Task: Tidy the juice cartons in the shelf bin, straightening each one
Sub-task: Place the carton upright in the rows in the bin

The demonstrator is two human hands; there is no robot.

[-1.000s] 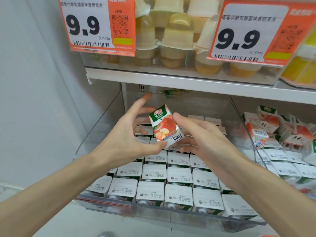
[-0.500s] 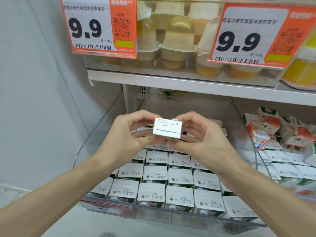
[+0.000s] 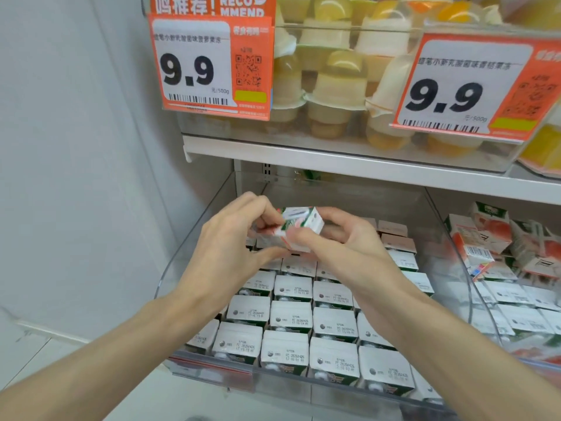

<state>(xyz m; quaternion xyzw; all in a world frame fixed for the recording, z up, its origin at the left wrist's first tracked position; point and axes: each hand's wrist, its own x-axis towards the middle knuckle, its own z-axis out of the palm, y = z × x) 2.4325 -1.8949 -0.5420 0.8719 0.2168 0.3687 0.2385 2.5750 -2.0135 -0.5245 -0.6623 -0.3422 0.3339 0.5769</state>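
Observation:
A small juice carton [image 3: 299, 227], white with green and red print, is held tilted above the clear shelf bin [image 3: 188, 256]. My left hand [image 3: 230, 247] pinches its left end with curled fingers. My right hand [image 3: 343, 247] grips its right side, thumb on the near face. Below them, several cartons [image 3: 291, 320] stand upright in neat rows, white tops with date print facing up. The rows under my hands are partly hidden.
A second clear bin at the right holds several cartons [image 3: 498, 241], some lying loose on top. A white shelf [image 3: 364, 168] above carries jelly cups [image 3: 337, 86] behind two orange 9.9 price tags [image 3: 209, 65]. A grey wall [image 3: 76, 177] closes the left side.
The carton has been turned in both hands: its printed front showed first, then its white top, now a tilted end and side. Both hands stay on it above the bin.

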